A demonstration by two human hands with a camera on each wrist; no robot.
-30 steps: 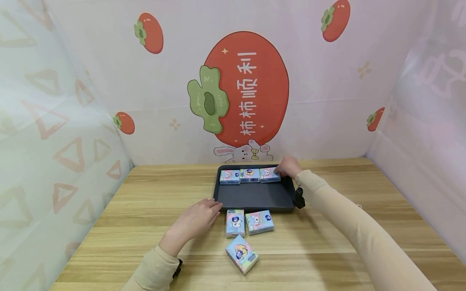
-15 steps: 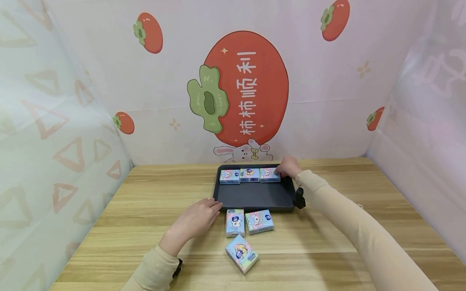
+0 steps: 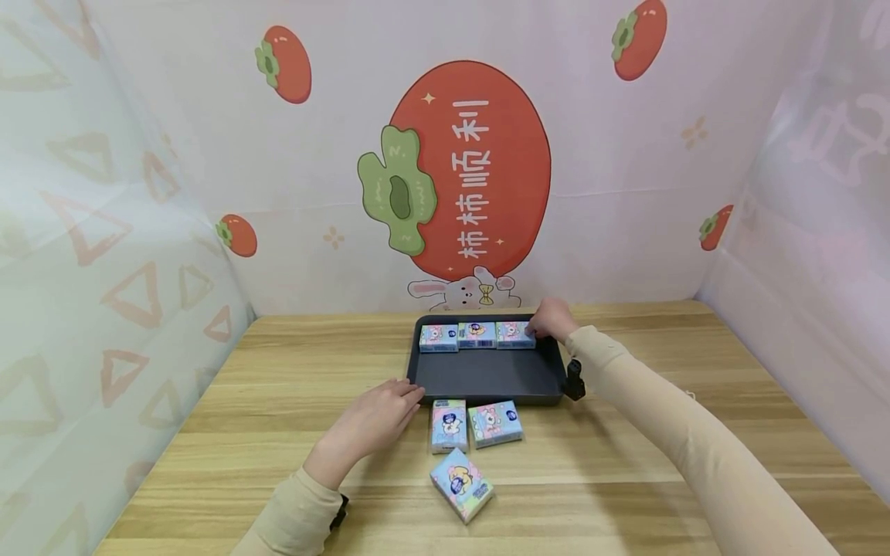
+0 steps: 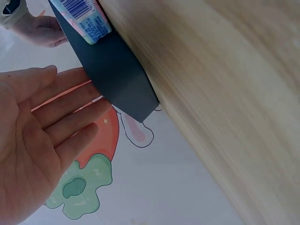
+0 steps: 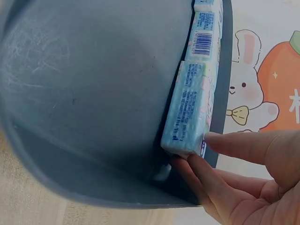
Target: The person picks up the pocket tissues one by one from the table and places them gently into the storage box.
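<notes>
A dark grey tray (image 3: pixel 490 374) lies near the back of the table, with a row of three small blue tissue packs along its far side. At the row's right end, my right hand (image 3: pixel 552 318) pinches the outer end of one tissue pack (image 3: pixel 515 333); in the right wrist view the thumb is on its upper face and fingers (image 5: pixel 201 176) are against its end. My left hand (image 3: pixel 375 417) rests at the tray's near left corner; its fingers (image 4: pixel 72 101) look straight in the left wrist view. The middle tissue pack (image 3: pixel 477 335) and left tissue pack (image 3: pixel 439 338) sit side by side.
In front of the tray on the wooden table (image 3: pixel 292 363) lie an upright-turned tissue pack (image 3: pixel 449 428), a sideways tissue pack (image 3: pixel 496 425) and, closer to me, a slanted tissue pack (image 3: pixel 462 486). A printed cloth wall (image 3: pixel 313 154) stands behind the table.
The pack at the row's right end has turned slightly straighter, in line with its neighbours. My right hand has shifted a little to the right; my left hand has stayed put.
</notes>
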